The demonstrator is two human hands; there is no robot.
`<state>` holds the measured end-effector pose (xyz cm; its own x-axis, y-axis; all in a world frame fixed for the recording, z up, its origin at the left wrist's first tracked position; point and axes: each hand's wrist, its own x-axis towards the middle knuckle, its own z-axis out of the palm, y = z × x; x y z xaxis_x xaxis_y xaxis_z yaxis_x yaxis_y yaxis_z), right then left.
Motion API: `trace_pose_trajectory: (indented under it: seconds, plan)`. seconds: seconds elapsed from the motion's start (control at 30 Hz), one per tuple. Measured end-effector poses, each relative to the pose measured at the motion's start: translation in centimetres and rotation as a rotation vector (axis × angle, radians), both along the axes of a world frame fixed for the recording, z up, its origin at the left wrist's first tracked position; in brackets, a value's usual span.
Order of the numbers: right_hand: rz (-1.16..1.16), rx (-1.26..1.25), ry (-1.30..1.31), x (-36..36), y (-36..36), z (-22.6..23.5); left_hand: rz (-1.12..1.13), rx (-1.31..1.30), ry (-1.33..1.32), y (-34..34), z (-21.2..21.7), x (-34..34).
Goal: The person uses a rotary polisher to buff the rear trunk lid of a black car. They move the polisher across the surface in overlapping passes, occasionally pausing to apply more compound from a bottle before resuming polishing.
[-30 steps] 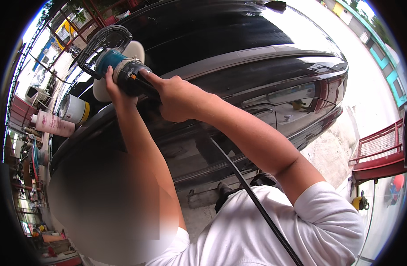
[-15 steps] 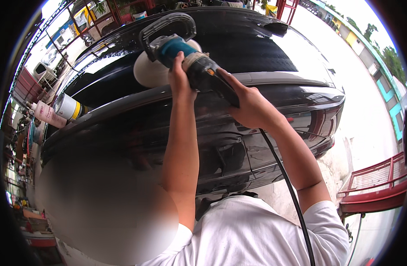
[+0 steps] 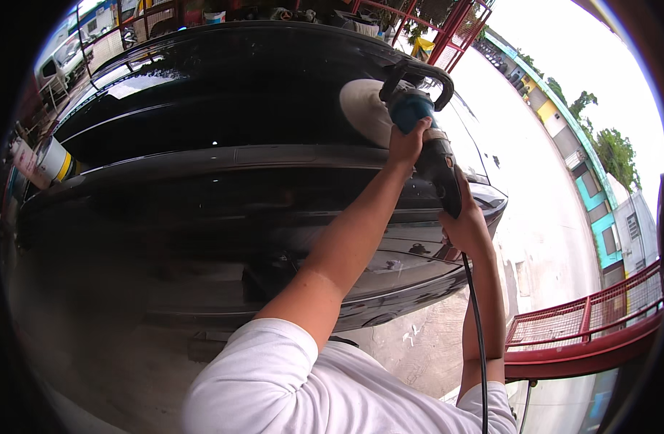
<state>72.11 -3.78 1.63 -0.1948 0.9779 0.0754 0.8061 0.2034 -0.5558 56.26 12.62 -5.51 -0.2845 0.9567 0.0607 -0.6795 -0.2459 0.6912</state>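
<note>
Both my hands are closed round a blue and black car polisher [image 3: 413, 108] with a loop handle at its head. My left hand [image 3: 408, 145] wraps the blue housing near the front. Behind it, my right hand [image 3: 468, 226] grips the black rear body [image 3: 440, 170], from which a black power cord [image 3: 477, 311] runs down past my right arm. The polisher's round whitish pad [image 3: 366, 112] is against the dark, glossy surface of a black car [image 3: 238, 108], toward its right side. The housing and my hand hide part of the pad.
A white can with a yellow band [image 3: 55, 159] and a pinkish bottle [image 3: 28, 163] stand at the car's left edge. A red metal mesh railing [image 3: 585, 315] is at the lower right. Red metal framework [image 3: 458, 40] rises behind the car, and pale pavement [image 3: 541, 188] lies to its right.
My hands have carried the polisher to the right across the car, with its pad moving from the left-middle toward the right side. The view has shifted too. Both hands keep their hold.
</note>
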Motion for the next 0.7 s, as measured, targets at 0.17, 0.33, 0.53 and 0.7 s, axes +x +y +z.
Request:
trace_pose_trajectory:
  seconds: [0.17, 0.33, 0.53, 0.7]
  plan:
    - [-0.141, 0.006, 0.040, 5.5, -1.0, -0.7, -0.124, 0.083, -0.006, 1.5, -0.5, 10.2]
    - [-0.036, 0.106, 0.000, 9.3, -0.3, -3.3, 0.053, -0.074, 0.074, 1.2, -1.0, 12.2]
    - [0.231, 0.162, -0.077, 3.9, 0.6, -2.6, 0.325, 0.128, -0.108, -0.5, -2.2, 4.4]
    - [0.316, 0.029, 0.000, -3.0, -0.6, -0.7, 0.521, -0.019, -0.002, -6.9, 0.2, -4.7]
